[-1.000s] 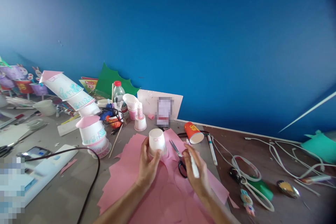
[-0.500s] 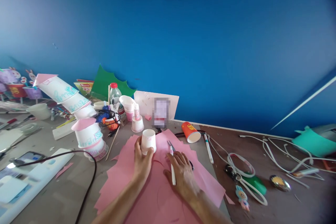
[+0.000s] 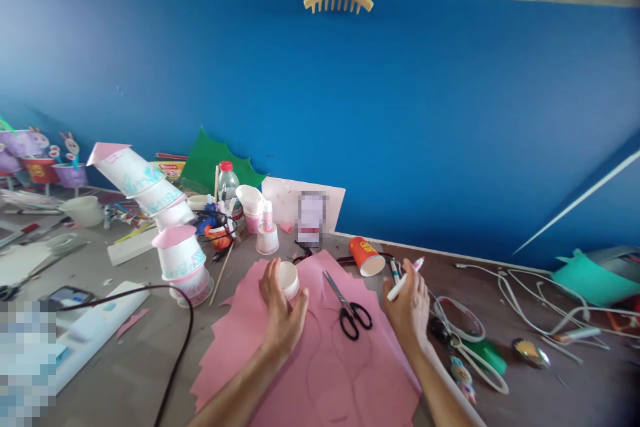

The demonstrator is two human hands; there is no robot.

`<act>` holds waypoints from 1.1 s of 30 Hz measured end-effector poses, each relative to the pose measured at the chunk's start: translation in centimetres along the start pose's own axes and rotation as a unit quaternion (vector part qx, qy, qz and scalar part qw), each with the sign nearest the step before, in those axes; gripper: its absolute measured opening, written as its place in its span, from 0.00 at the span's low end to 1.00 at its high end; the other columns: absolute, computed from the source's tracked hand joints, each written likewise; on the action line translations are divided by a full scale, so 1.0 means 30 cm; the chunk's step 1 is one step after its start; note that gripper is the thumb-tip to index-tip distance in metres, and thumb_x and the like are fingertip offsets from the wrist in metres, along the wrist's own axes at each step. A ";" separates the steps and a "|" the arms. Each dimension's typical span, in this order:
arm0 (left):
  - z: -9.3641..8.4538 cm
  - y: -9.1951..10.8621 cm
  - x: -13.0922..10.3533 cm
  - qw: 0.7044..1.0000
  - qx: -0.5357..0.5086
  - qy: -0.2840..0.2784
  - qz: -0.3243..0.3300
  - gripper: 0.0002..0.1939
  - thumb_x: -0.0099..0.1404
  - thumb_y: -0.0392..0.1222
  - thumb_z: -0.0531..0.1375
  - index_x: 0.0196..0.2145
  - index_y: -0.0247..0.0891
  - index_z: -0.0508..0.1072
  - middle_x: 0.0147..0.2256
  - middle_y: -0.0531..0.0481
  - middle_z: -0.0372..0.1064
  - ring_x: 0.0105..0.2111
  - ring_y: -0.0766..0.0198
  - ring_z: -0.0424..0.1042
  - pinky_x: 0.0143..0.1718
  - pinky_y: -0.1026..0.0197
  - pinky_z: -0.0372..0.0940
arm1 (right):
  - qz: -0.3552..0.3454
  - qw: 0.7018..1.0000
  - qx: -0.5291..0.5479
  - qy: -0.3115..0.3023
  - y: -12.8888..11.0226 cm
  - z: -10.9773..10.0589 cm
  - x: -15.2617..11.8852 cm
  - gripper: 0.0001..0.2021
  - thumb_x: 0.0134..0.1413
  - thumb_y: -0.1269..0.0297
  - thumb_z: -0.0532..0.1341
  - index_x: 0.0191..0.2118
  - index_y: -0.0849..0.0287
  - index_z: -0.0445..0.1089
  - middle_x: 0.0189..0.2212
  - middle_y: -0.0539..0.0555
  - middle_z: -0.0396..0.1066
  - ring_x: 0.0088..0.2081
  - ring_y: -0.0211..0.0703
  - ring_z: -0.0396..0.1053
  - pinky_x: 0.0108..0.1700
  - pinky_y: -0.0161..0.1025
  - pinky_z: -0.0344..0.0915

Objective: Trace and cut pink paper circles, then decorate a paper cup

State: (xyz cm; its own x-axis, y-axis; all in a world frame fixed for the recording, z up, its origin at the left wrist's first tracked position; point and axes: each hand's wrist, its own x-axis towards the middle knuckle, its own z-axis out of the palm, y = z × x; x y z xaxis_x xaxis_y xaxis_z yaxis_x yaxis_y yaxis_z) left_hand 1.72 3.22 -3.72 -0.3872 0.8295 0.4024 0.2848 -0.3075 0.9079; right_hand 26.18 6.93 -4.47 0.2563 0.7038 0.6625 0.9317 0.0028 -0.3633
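Note:
My left hand [image 3: 281, 307] curves around a small white paper cup [image 3: 289, 279] over the pink paper [image 3: 320, 373]. Its fingers lie along the cup's left side and the thumb is at the lower right. Off to the right, my right hand [image 3: 409, 303] grips a white marker [image 3: 403, 283] with a pink end, raised near the paper's right edge. Black-handled scissors [image 3: 349, 310] lie partly spread on the paper between my hands. Curved drawn outlines show faintly on the sheet.
Left stands a leaning tower of decorated paper cups [image 3: 183, 260]. An orange cup [image 3: 367, 256] lies on its side at the back. A black cable [image 3: 187, 327] loops at left; white cables [image 3: 520, 293] and a keychain [image 3: 461, 377] are at right. A blue partition [image 3: 400, 113] rises behind.
My right hand has moved right, off the pink paper, taking the marker along and uncovering the scissors. The cup in my left hand sits slightly lower. The view has shifted a little.

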 end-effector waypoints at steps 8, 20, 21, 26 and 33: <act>-0.015 0.025 -0.109 0.952 -0.049 -0.208 0.219 0.25 0.62 0.37 0.60 0.57 0.42 0.68 0.59 0.36 0.63 0.65 0.40 0.52 0.65 0.32 0.35 | 0.119 0.971 -0.155 -0.140 0.062 -0.011 0.007 0.25 0.58 0.68 0.52 0.60 0.67 0.61 0.48 0.71 0.73 0.47 0.66 0.71 0.44 0.53 0.63; -0.005 0.067 -0.088 0.906 -0.007 -0.307 0.291 0.19 0.65 0.31 0.50 0.51 0.39 0.70 0.43 0.37 0.71 0.44 0.51 0.68 0.52 0.40 0.62 | 0.112 0.971 -0.150 -0.149 0.041 -0.029 0.018 0.21 0.60 0.69 0.50 0.57 0.63 0.66 0.44 0.68 0.75 0.45 0.60 0.73 0.44 0.51 0.63; -0.004 0.070 -0.090 0.905 -0.009 -0.309 0.291 0.19 0.66 0.31 0.50 0.51 0.39 0.71 0.42 0.37 0.71 0.43 0.51 0.68 0.51 0.41 0.63 | 0.112 0.972 -0.150 -0.144 0.039 -0.029 0.018 0.22 0.60 0.68 0.51 0.58 0.65 0.66 0.45 0.69 0.74 0.45 0.61 0.73 0.44 0.51 0.63; -0.004 0.072 -0.088 0.906 -0.012 -0.319 0.279 0.17 0.67 0.32 0.50 0.49 0.40 0.73 0.41 0.37 0.71 0.42 0.52 0.69 0.47 0.45 0.65 | 0.092 0.976 -0.130 -0.147 0.039 -0.022 0.006 0.19 0.56 0.65 0.56 0.52 0.60 0.72 0.44 0.67 0.75 0.49 0.66 0.68 0.48 0.56 0.59; 0.002 0.048 -0.091 0.913 -0.025 -0.317 0.256 0.15 0.68 0.33 0.51 0.46 0.40 0.74 0.41 0.38 0.72 0.41 0.52 0.70 0.47 0.47 0.64 | 0.095 0.992 -0.030 -0.083 0.067 -0.011 0.013 0.16 0.55 0.66 0.53 0.44 0.61 0.74 0.35 0.65 0.76 0.42 0.64 0.72 0.47 0.62 0.60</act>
State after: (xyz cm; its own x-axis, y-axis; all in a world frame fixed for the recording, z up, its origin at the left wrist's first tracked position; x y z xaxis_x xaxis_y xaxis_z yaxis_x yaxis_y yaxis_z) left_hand 3.24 0.53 -3.51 0.3758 0.6684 0.6419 0.2386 -0.7391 0.6299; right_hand 28.23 6.99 -4.72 0.3875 0.7948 0.4671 0.8857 -0.1803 -0.4279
